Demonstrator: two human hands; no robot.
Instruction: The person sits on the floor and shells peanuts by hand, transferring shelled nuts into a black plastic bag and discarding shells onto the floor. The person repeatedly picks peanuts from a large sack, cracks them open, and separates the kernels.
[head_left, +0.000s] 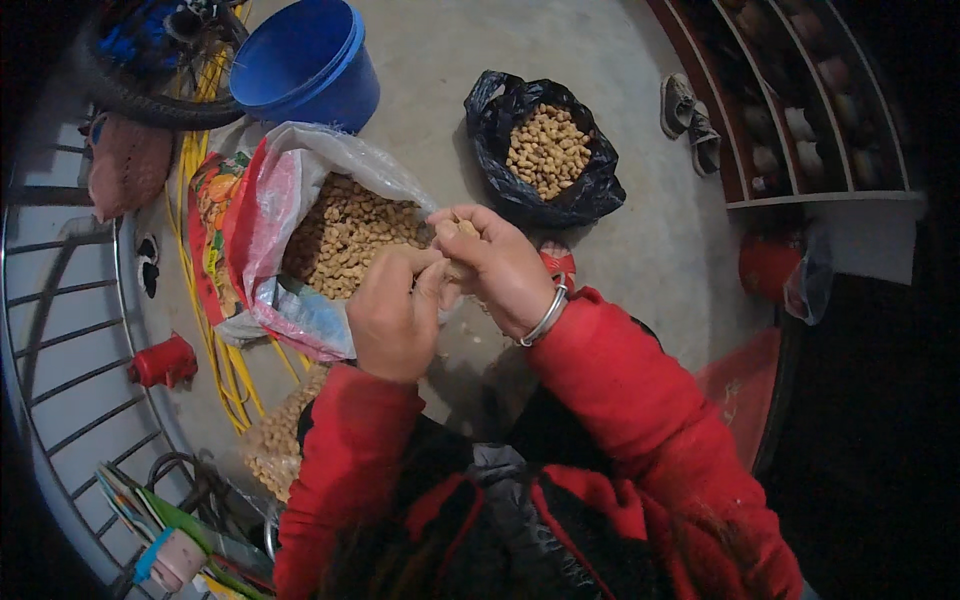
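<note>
Both hands meet in front of me, above the near right side of an open woven sack. My right hand [500, 265], with a silver bangle at its wrist, pinches a tan peanut [467, 229] between thumb and fingers. Close against it, my left hand [394, 310] has its thumb and fingers pressed together; whatever lies between them is mostly hidden. Heaped in the woven sack [280, 205] are many unshelled peanuts [350, 235]. Farther off to the right, a black plastic bag [590, 200] stands open with more peanuts [548, 150] in it.
Behind the sack stands a blue bucket [352, 90]. Yellow strips [185, 200] run along the left, beside a metal rack [75, 330] and a red object [163, 361]. A clear bag of peanuts [275, 440] lies near my left forearm. Shoes [690, 120] and a shelf [800, 110] are at right.
</note>
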